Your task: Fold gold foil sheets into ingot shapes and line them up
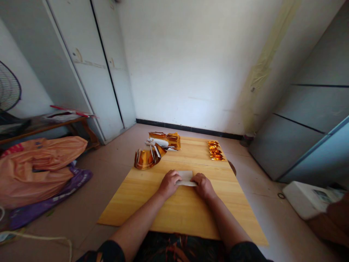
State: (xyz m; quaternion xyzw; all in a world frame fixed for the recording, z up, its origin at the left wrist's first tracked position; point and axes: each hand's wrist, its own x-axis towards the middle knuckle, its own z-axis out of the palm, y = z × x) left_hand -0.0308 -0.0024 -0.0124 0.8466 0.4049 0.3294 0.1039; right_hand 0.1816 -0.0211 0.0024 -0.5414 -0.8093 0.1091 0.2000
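Observation:
My left hand (169, 183) and my right hand (203, 185) both rest on a small whitish sheet of paper (186, 177) lying flat on a low wooden table (152, 203). Each hand pinches one side of the sheet, fingers curled over its edges. The paper's near edge is partly hidden by my fingers. Beyond it lie a curled stack of gold foil sheets (146, 158), a pile of gold foil pieces (167, 140) and a row of folded gold foil shapes (215, 150).
Orange and purple bags (38, 171) lie on the floor at left, under a wooden bench (51, 125). A white cupboard (92, 65) stands behind it. A white box (308, 198) sits on the floor at right.

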